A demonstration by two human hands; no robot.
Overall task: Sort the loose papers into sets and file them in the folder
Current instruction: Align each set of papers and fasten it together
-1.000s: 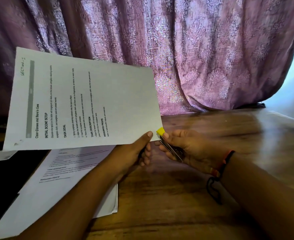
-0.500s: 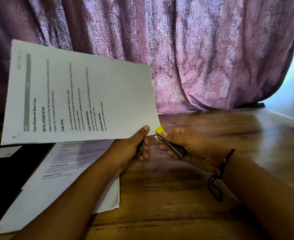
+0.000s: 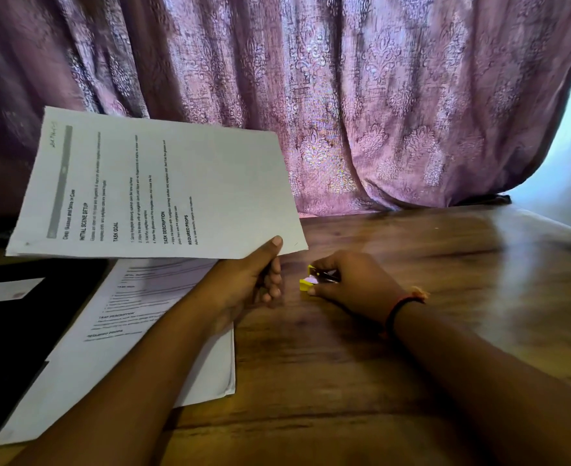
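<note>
Head view: the left hand (image 3: 253, 284) pinches the held set (image 3: 156, 190) by its near corner, thumb on top and fingers curled beneath, so the sheets are raised above and to the left of it. Under that forearm lie the loose papers (image 3: 136, 331), and left of them is what seems to be the dark folder (image 3: 8, 348). Just right of the left hand, the right hand (image 3: 351, 284) curls round a small yellow stapler (image 3: 314, 279) low on the table (image 3: 411, 364). Gripped at one corner only, the sheets could fan out or slip askew.
</note>
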